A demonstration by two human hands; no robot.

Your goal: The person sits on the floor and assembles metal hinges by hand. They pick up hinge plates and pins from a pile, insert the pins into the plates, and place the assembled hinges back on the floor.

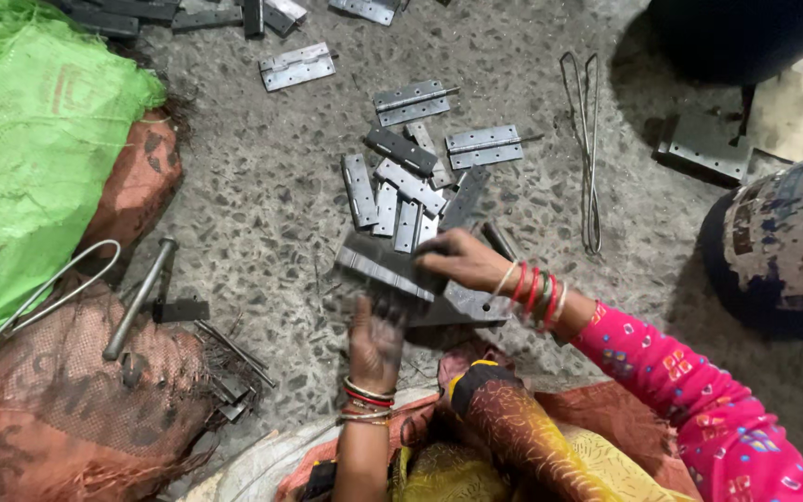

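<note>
Seemingly mid-sort among steel hinges.
Right hand (453,260) grips a hinge leaf (385,265); left hand (376,339) lies unclenched at six o'clock; the twelve-o'clock hinge pile (406,191) could nick fingers.

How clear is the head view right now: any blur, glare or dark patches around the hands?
Head view: left hand motion-blurred; right hand on the dark metal plates is sharper; hinge pile is crisp with mild sheen; top right corner is in deep shadow.
</note>
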